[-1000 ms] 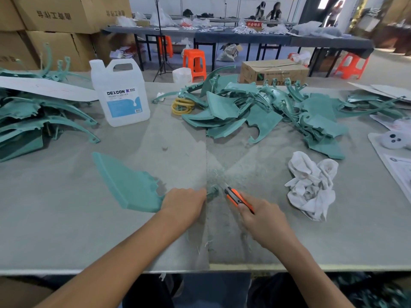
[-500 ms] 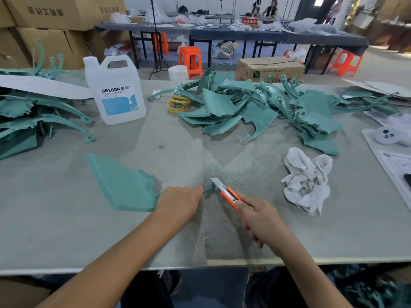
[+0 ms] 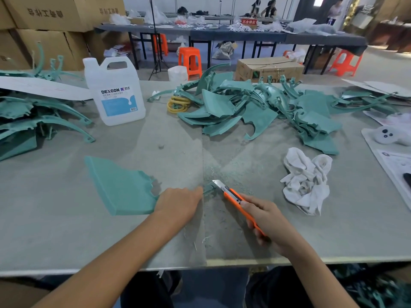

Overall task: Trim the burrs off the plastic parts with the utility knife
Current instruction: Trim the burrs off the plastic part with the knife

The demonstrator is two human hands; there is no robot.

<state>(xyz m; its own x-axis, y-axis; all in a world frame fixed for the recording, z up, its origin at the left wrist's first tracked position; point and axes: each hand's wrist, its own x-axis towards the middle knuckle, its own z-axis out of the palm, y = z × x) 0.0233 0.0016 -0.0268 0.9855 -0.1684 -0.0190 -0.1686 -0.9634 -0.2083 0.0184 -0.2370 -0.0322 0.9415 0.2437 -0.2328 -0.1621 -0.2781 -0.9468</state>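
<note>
A flat teal plastic part [image 3: 120, 185] lies on the grey table [image 3: 55, 230] near the front edge. My left hand [image 3: 178, 202] presses down on its right end, covering that end; a small teal tab [image 3: 208, 188] sticks out past my fingers. My right hand [image 3: 266, 221] grips an orange utility knife [image 3: 233, 196]. Its bare blade tip [image 3: 216, 182] rests against the tab. White and teal shavings lie scattered around the blade.
A big heap of teal parts [image 3: 255, 110] fills the far middle and right. More teal parts [image 3: 33, 116] lie stacked at the left. A white DEXCON jug [image 3: 115, 94], yellow rings [image 3: 178, 104], a crumpled white rag [image 3: 307, 178] and papers [image 3: 395, 163] also lie on the table.
The knife has slid forward along the part's tab, so more of the blade and orange handle shows beyond my right hand. My left hand has kept its hold.
</note>
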